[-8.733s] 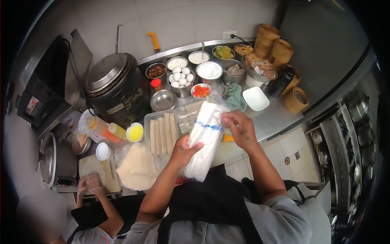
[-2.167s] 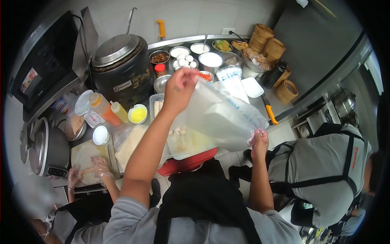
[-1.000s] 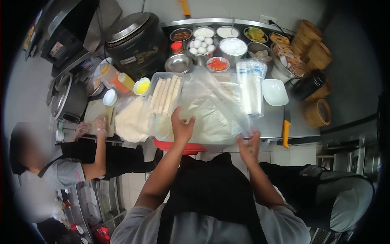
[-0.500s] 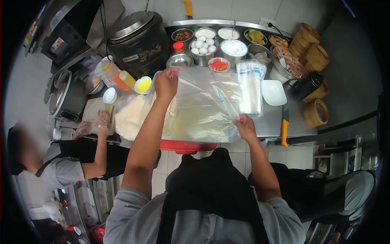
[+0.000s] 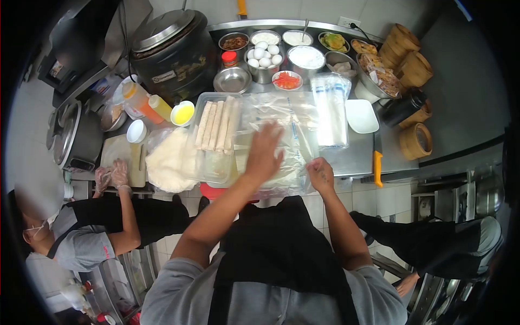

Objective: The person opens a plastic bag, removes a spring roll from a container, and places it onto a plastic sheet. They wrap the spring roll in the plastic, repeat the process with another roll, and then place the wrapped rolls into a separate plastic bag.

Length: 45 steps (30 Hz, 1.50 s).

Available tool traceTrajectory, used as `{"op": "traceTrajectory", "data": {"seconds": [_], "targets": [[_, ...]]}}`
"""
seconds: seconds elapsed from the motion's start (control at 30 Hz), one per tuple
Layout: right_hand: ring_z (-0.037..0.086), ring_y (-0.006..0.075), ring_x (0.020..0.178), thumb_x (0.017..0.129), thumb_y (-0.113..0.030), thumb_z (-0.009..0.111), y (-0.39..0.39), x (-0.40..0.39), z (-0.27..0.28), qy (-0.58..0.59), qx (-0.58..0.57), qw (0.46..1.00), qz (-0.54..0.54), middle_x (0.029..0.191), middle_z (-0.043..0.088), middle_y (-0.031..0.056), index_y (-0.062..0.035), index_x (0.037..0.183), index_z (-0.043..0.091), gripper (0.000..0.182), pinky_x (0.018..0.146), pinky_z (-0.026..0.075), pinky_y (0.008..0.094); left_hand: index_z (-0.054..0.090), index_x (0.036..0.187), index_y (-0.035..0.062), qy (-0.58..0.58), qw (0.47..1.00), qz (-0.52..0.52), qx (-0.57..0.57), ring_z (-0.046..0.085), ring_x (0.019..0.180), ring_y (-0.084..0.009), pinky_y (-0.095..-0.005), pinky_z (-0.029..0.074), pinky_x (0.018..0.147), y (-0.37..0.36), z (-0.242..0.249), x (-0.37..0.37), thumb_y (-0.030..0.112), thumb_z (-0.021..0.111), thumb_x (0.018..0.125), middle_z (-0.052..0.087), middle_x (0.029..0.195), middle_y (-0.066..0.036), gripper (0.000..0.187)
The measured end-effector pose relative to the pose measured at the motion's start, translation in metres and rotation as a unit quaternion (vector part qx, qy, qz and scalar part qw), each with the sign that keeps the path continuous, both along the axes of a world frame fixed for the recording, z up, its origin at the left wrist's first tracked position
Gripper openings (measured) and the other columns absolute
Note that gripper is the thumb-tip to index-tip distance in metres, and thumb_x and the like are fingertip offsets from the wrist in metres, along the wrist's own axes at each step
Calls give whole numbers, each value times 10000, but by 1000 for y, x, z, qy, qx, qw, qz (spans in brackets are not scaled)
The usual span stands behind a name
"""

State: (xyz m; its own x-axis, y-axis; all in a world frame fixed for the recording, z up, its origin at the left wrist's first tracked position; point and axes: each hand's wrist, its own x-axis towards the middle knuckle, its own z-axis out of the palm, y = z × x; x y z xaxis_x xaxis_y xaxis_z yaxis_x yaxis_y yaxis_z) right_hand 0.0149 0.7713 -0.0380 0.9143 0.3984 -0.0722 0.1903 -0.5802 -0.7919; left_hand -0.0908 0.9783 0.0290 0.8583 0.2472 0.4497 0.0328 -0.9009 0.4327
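A clear plastic sheet [image 5: 292, 114] with blue print lies over the middle of the steel counter. Over its left part, my left hand [image 5: 264, 153] is spread with fingers apart, slightly blurred and holding nothing. My right hand [image 5: 320, 174] is closed in a pinch on the sheet's lower right corner. Just left of the sheet, a clear plastic container [image 5: 218, 172] holds several pale, long rolls [image 5: 215, 125] lying side by side. A pack of folded plastic bags [image 5: 331, 111] rests to the right of the sheet.
Along the back stand a bowl of eggs [image 5: 264, 73], a bowl of white powder [image 5: 306, 57] and a large black pot [image 5: 170, 59]. An orange-handled knife [image 5: 377, 168] lies at the right edge. At left, a co-worker's gloved hands [image 5: 112, 176] are over a cutting board [image 5: 116, 150].
My left hand has let go of the sheet's upper left side, moved right and down, and spread. The rolls now show uncovered. My right hand keeps its pinch at the corner.
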Motion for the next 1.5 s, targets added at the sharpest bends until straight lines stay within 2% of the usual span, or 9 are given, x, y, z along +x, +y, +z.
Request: {"op": "traceTrajectory", "data": {"seconds": [0.4,0.47,0.57,0.63,0.73,0.8,0.9,1.23,1.5], "targets": [[592,179,689,882,-151,712,-5,-2,-15,-59,-7,998,14,728,608,47,-56,910,610,141,674,494,332,381,1531,47,162,987,-20,-2,188,1552,-315,-578,127,1243,-3,-74,-16,426,549,998,258,1650,-150,676],[656,317,827,857,-188,748,-6,-3,0,-64,-67,995,23,894,655,120,-55,1024,618,250,755,520,395,509,1439,44,169,985,-44,-18,358,1470,-326,-528,248,1216,1,-73,-13,319,632,957,425,1553,-161,569],[640,308,904,844,-142,765,9,-17,39,-238,-28,970,41,1003,633,143,-57,1099,611,310,780,514,401,632,1267,30,63,994,-53,-73,540,1283,-346,-470,390,1124,18,-22,-33,169,703,890,611,1325,-168,408],[634,307,916,841,-126,767,21,-19,48,-219,34,973,70,1027,624,150,-56,1102,616,310,782,515,403,670,1148,24,-129,968,150,-152,610,1126,-361,-452,459,1030,49,-14,-39,86,719,851,674,1123,-173,307],[630,303,918,837,-125,773,41,-29,47,-183,85,972,120,1042,614,153,-51,1095,623,307,782,517,403,645,1151,-17,-100,945,287,-120,577,1186,-389,-471,484,1006,98,5,-32,149,716,860,642,1150,-216,343],[633,301,909,836,-139,776,55,-36,48,-179,81,970,143,1034,612,149,-49,1086,626,305,780,519,401,618,1211,-34,153,902,368,-165,555,1244,-399,-465,487,1027,113,-1,-18,301,723,854,618,1217,-229,501],[636,272,889,837,-174,776,64,-47,53,-106,59,978,169,1033,612,136,-47,1073,635,303,786,523,392,573,1290,-25,225,870,388,-202,560,1257,-404,-465,484,1048,126,-7,-5,413,725,818,573,1319,-249,662],[631,255,880,836,-178,780,42,-37,43,-62,51,986,145,1038,617,130,-25,1057,640,303,799,524,385,602,1231,-51,202,841,388,-319,629,1175,-411,-435,528,996,152,-20,16,274,782,750,604,1325,-265,609],[618,224,859,845,-141,774,29,-33,57,-37,121,985,121,1019,619,122,-10,1052,648,276,742,505,350,661,1177,-70,68,791,270,-546,691,920,-208,-353,541,817,223,-34,-35,222,814,796,733,1055,-127,504]]}}
